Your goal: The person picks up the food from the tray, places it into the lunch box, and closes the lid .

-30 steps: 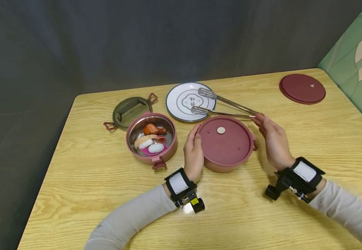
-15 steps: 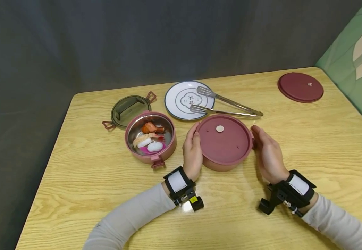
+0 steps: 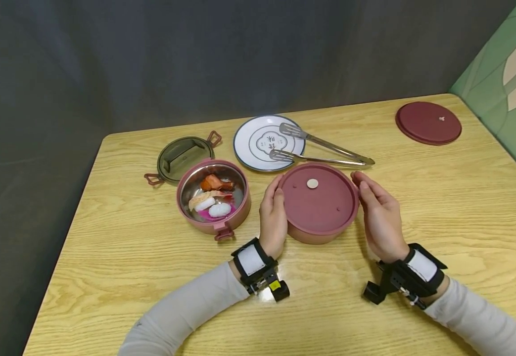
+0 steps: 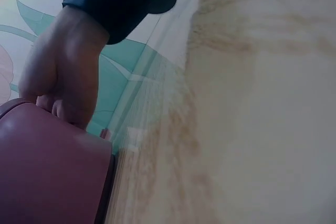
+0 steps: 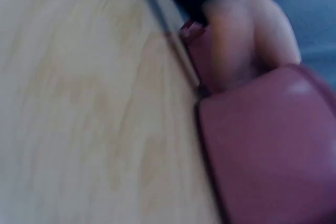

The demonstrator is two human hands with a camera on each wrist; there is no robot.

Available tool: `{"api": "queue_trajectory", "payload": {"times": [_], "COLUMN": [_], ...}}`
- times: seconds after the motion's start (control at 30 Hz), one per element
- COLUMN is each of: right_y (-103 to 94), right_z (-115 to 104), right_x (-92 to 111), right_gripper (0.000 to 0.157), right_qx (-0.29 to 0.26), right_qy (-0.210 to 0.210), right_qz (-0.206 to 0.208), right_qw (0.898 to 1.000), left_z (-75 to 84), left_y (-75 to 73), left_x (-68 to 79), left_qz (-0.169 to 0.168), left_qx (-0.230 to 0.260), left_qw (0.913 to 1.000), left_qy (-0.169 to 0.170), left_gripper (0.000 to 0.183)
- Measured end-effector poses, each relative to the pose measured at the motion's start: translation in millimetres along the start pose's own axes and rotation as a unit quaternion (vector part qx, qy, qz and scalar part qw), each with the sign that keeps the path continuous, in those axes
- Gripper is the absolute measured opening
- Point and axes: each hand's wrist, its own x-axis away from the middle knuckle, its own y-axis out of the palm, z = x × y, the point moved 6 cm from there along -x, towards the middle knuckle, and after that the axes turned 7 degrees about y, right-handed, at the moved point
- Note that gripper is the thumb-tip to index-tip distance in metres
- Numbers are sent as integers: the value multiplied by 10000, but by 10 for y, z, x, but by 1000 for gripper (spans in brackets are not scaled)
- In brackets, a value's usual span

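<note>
Lidded pot (image 3: 317, 202) on the desk (image 3: 320, 311)

Likely stiff, fairly heavy, slightly slippery; best cupped around opposite walls. Left hand (image 3: 273, 222) thumb side up, fingers curled around the left wall. Right hand (image 3: 381, 220) angled inward, fingers bent at the right edge; cannot tell whether clamped on anything.

The right hand (image 3: 381, 222) has left the tongs' (image 3: 338, 149) joined end, coming away from the table's (image 3: 320, 306) far edge. Its fingers are now at the pot's (image 3: 317, 210) side, thumb by the rim.
</note>
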Motion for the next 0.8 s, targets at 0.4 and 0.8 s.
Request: {"api": "queue_trajectory", "payload": {"times": [0.4, 0.8], "right_y": [184, 151], "right_z": [190, 195], "right_x": [-137, -151], "right_gripper": [69, 46], "right_qx": [488, 609], "right_qy": [623, 740], "right_qz": [-968, -1096], "right_qw": [9922, 9893], "left_z": [-22, -20], "left_y": [-5, 11], "left_x": [19, 8], "left_qz": [-4, -139], "left_qx": [93, 22], "left_qw": [9999, 9998], "left_qy": [-87, -142], "left_gripper": [43, 46]}}
